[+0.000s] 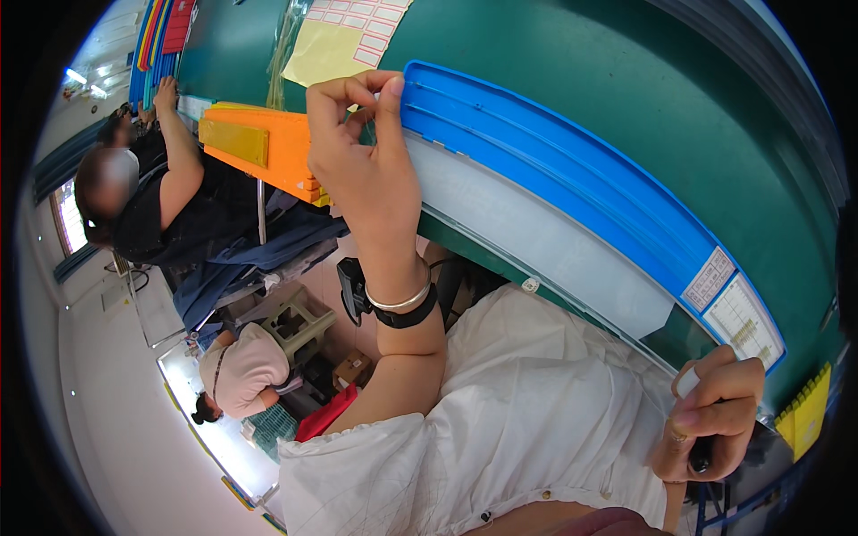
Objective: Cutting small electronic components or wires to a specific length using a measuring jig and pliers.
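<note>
My left hand (374, 165) is raised at the left end of a long blue tray (545, 152), thumb and index finger pressed together. A faint clear strand shows near its fingertips, too fine to name. At the tray's right end my right hand (715, 411) is curled closed, a white cover on one finger. From under its fingers pokes the rounded end of a black object (701, 456), mostly hidden. A translucent pale strip (536, 223) lies along the tray's near side. Two printed labels (737, 317) sit at the tray's right end.
Orange trays (284, 170) lie stacked left of my left hand on the green tabletop (572, 54). A yellow sheet with stickers (344, 40) lies beyond. A yellow piece (804, 415) stands at the right. One co-worker (134, 192) reaches onto the table; another (241, 371) sits further off.
</note>
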Available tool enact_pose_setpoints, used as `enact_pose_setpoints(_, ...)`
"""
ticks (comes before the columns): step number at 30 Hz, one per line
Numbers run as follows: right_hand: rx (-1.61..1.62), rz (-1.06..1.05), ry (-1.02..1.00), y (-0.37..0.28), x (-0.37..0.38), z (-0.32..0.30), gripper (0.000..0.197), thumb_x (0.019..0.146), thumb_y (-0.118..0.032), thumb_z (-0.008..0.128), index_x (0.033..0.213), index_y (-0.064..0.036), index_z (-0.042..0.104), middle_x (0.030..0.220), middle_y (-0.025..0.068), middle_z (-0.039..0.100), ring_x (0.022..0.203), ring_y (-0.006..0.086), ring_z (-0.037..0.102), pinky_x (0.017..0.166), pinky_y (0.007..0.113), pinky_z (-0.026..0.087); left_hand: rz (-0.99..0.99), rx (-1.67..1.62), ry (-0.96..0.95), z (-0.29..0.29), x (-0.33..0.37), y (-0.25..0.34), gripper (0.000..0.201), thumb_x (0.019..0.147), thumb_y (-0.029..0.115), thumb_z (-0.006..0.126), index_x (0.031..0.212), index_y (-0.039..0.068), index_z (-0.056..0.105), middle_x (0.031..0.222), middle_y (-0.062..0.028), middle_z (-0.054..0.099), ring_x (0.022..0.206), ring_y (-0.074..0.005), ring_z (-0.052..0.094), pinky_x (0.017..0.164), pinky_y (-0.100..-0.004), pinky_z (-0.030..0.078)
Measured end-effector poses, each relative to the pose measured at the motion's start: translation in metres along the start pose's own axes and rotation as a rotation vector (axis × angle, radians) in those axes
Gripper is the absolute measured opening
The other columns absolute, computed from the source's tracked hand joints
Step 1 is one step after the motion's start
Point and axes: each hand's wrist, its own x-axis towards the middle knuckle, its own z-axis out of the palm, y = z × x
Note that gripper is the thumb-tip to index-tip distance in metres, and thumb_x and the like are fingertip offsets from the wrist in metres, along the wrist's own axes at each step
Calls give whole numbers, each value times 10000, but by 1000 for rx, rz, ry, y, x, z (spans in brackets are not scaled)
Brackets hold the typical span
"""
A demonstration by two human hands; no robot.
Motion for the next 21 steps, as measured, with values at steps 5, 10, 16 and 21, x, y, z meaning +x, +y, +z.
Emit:
enact_pose_setpoints(5, 19, 16, -7, -2, 2, -1, 111, 915, -101, 710, 909, -129, 603, 889, 35, 461, 685, 127, 376, 596, 269, 338, -31, -9, 31, 3, 0, 4, 200, 930, 3, 696, 1096, -13, 586, 991, -135, 711, 909, -163, 691, 816, -279, 554)
enact_pose_setpoints(10, 21, -35, 189, 5, -12, 7, 153, 909, -68, 716, 890, -142, 583, 880, 23, 430, 689, 121, 362, 584, 240, 365, 3, 68, 48, 0, 3, -1, 378, 880, -48, 746, 1221, -48, 583, 952, -166, 750, 842, -119, 704, 722, -183, 525)
enact_pose_setpoints(16, 38, -78, 456, 3, -15, 9, 311, 944, -292, 734, 839, -149, 478, 873, -5, 337, 684, 113, 327, 575, 213, 310, 8, 60, 88, 0, 4, -2, 334, 876, -30, 760, 1180, -42, 622, 917, -151, 764, 813, -112, 708, 723, -187, 524)
enact_pose_setpoints(21, 108, -92, 475, 6, -12, 12, 313, 944, -300, 734, 848, -148, 478, 874, -5, 337, 694, 110, 326, 611, 213, 319, -10, 99, 76, -1, 2, -1, 335, 879, -16, 764, 1178, -37, 615, 923, -143, 764, 815, -110, 704, 720, -183, 514)
